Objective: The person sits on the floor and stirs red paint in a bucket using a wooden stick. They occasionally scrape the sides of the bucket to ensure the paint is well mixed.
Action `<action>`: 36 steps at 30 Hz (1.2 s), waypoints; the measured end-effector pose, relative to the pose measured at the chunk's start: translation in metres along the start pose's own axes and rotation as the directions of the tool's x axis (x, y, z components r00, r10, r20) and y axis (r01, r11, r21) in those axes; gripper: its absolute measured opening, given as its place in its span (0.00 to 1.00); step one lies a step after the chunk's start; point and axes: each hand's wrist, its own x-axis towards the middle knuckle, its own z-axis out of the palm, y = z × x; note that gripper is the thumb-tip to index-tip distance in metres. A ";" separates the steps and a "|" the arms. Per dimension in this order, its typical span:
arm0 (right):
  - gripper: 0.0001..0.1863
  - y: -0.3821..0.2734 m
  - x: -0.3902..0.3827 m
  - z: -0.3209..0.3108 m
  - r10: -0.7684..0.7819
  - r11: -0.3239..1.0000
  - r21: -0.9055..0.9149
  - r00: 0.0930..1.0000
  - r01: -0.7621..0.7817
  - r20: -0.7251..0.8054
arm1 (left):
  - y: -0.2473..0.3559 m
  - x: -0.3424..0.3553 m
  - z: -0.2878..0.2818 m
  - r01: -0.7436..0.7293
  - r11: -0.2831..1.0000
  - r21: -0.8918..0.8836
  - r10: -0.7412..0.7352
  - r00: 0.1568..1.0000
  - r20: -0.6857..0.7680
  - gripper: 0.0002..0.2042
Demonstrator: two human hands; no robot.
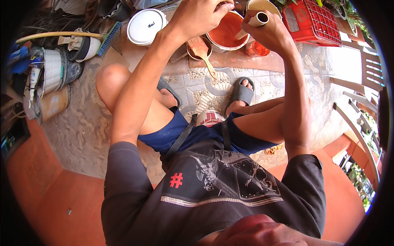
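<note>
My right hand (269,30) is closed around a cream-coloured tube (260,18), its hollow end tilted up toward me. The tube's lower end reaches into the orange-red paint (223,30) inside a white bucket (220,48). Over the left side of that bucket, my left hand (201,14) has its fingertips pinched together; whatever they hold is cut off by the upper edge. A paintbrush (201,49) with orange-coated bristles rests across a small round container (209,51), handle pointing toward me. A transparent cup (257,49) with orange-red contents stands under my right wrist.
A white-lidded bucket (145,26) stands left of my left forearm, and a red crate (314,24) at the far right. Stacked pots (53,69) and a blue-bristled scrub brush (108,39) lie left. Between my legs is a small tub (210,117) on the patterned tiles (197,84).
</note>
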 end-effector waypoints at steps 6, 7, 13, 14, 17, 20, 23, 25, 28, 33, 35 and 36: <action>0.06 -0.001 0.012 0.008 -0.492 0.781 -0.419 0.869 0.462 0.041 | 0.008 0.006 0.005 -0.049 0.999 -0.014 0.049 0.998 0.025 0.09; 0.04 0.000 0.014 0.011 -0.642 0.590 -0.577 0.762 0.564 0.089 | 0.009 0.008 0.006 -0.031 0.999 -0.033 0.031 0.999 0.014 0.09; 0.04 0.003 0.023 0.013 -0.583 0.715 -0.515 0.809 0.474 -0.065 | 0.011 0.023 0.005 0.017 0.999 -0.044 -0.016 1.000 0.011 0.09; 0.04 -0.002 0.020 0.011 -0.514 0.803 -0.409 0.851 0.434 -0.108 | 0.008 0.023 0.005 0.024 0.999 -0.038 -0.023 0.999 0.025 0.10; 0.07 -0.001 0.012 0.007 -0.410 0.854 -0.396 0.906 0.338 -0.110 | 0.004 0.021 0.008 0.053 0.997 -0.055 -0.051 0.998 0.036 0.09; 0.09 0.006 0.000 0.005 -0.204 0.959 -0.226 0.968 0.168 -0.146 | 0.002 0.019 0.013 0.027 0.999 -0.026 -0.026 0.999 0.024 0.10; 0.09 0.009 -0.010 0.005 -0.135 0.982 -0.155 0.978 0.111 -0.158 | 0.000 0.018 0.012 0.025 0.999 -0.027 -0.024 0.999 0.023 0.10; 0.06 0.008 -0.010 0.003 -0.124 0.984 -0.135 0.989 0.113 -0.083 | -0.002 0.018 0.010 0.024 0.999 -0.025 -0.023 0.999 0.022 0.10; 0.04 0.013 0.000 0.001 -0.521 0.707 -0.463 0.837 0.534 0.168 | -0.002 0.018 0.007 0.024 0.999 -0.022 -0.023 0.999 0.022 0.10; 0.04 0.011 0.007 0.015 -0.661 0.718 -0.372 0.743 0.589 -0.101 | -0.003 0.017 0.003 0.030 0.999 -0.031 -0.028 0.999 0.036 0.10; 0.05 0.000 0.007 0.012 -0.516 0.853 -0.194 0.838 0.484 -0.179 | -0.002 0.014 -0.001 0.059 0.998 -0.031 -0.058 0.998 0.033 0.10; 0.06 -0.006 0.002 0.008 -0.333 0.942 -0.019 0.924 0.335 -0.186 | -0.001 0.013 -0.003 0.073 0.997 -0.032 -0.072 0.997 0.032 0.09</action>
